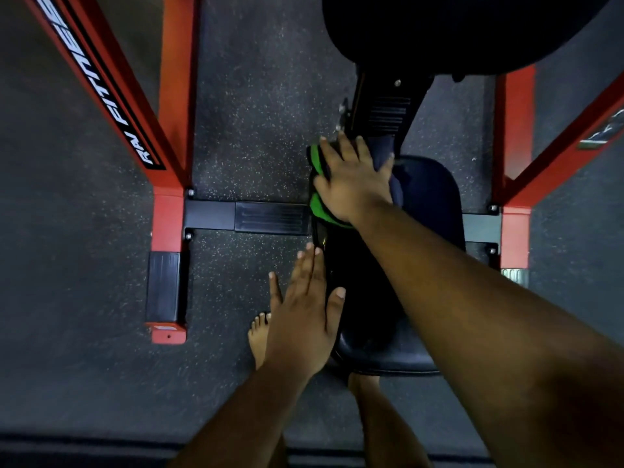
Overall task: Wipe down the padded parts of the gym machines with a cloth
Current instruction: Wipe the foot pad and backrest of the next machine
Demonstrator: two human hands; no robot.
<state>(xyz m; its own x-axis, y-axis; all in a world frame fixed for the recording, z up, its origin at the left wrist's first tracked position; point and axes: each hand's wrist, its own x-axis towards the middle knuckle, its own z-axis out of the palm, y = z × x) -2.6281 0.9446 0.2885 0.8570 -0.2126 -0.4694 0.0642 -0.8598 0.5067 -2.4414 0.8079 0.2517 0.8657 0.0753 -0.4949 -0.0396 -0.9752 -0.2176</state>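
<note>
A black padded seat (429, 204) of a red-framed gym machine lies below me at centre right. On its far left part my right hand (354, 177) presses flat on a green and dark blue cloth (319, 211), fingers spread and straight. My left hand (304, 319) hovers by the seat's near left edge with straight fingers, holding nothing; I cannot tell whether it touches the pad. A larger black pad (456, 28) fills the top right.
Red frame beams (175, 96) run down the left, and another red post (515, 136) stands at the right. A black crossbar with a ribbed tread (270, 217) joins them. Bare feet (260, 339) stand on the speckled rubber floor (263, 113).
</note>
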